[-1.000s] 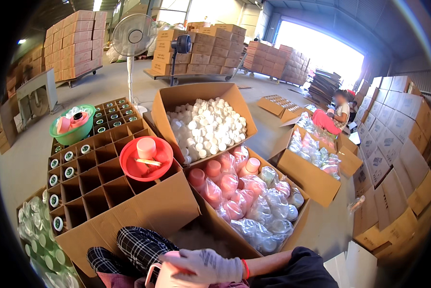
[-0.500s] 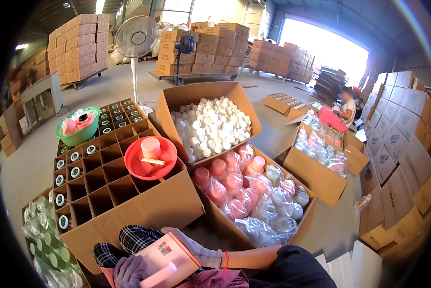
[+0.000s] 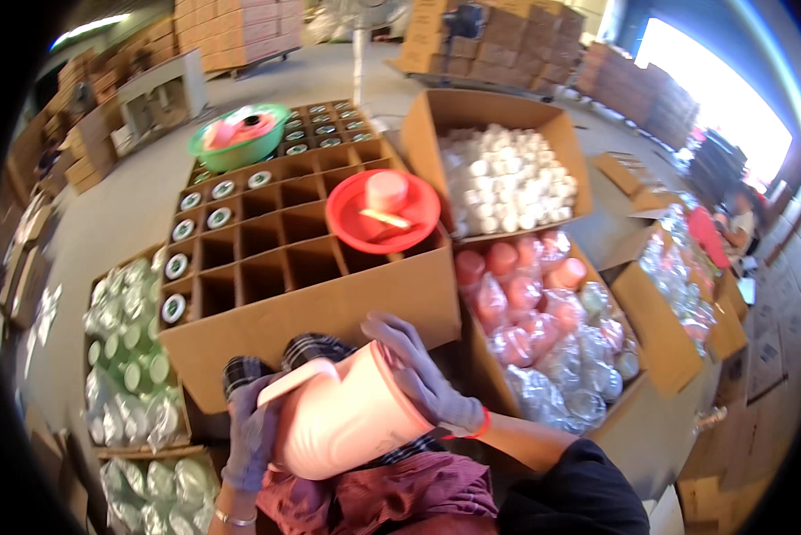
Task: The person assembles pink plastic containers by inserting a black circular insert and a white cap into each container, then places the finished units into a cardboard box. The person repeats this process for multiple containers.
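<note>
A pink plastic jug [image 3: 351, 419] with a side handle lies tilted above my lap, gripped between my two gloved hands. My left hand [image 3: 253, 428] wraps the jug's left end, just below the handle. At the other end, the fingers of my right hand [image 3: 427, 379] press along the edge. Just beyond stands a divided carton [image 3: 311, 312] with white-lidded containers in some of its cells. On its right corner rests a red basin [image 3: 340, 214] holding a pink cup [image 3: 386, 191] and a small pale stick-like item.
A green basin [image 3: 271, 147] of pink pieces sits on the carton's far part. To the right are a box of white caps [image 3: 507, 183] and a box of bagged pink and clear cups [image 3: 543, 334]. Bagged green containers [image 3: 133, 357] stand at left. A person sits far right.
The jug has turned, so its printed face is out of sight and its handle points up and away. Both hands have shifted grip on it. The view has swung left and down.
</note>
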The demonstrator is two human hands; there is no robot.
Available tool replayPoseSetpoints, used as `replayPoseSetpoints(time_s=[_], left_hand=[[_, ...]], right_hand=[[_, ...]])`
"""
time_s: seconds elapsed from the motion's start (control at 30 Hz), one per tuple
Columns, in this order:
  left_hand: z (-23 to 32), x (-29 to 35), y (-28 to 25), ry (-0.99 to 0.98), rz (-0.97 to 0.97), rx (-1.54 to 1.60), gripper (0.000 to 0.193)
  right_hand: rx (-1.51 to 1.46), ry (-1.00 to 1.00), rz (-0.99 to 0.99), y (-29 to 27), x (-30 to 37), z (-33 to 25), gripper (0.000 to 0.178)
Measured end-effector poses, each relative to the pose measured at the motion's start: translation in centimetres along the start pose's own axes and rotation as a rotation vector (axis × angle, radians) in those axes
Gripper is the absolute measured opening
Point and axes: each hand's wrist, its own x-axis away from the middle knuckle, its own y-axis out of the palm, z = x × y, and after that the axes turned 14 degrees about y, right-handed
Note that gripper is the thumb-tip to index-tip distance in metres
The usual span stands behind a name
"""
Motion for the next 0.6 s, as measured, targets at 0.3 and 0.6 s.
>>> replayPoseSetpoints(time_s=[0.3, 0.6], left_hand=[[2.1, -3.1, -0.7, 0.098, -0.064, 0.078, 0.031], [2.5, -4.3, -0.1, 0.319, -0.100, -0.194, 0.028]], right_hand=[[-0.418, 0.473, 0.025, 0.7, -1.3, 3.5, 0.051], [-0.791, 0.344, -0.077, -0.6, -3.6, 4.1, 0.027]])
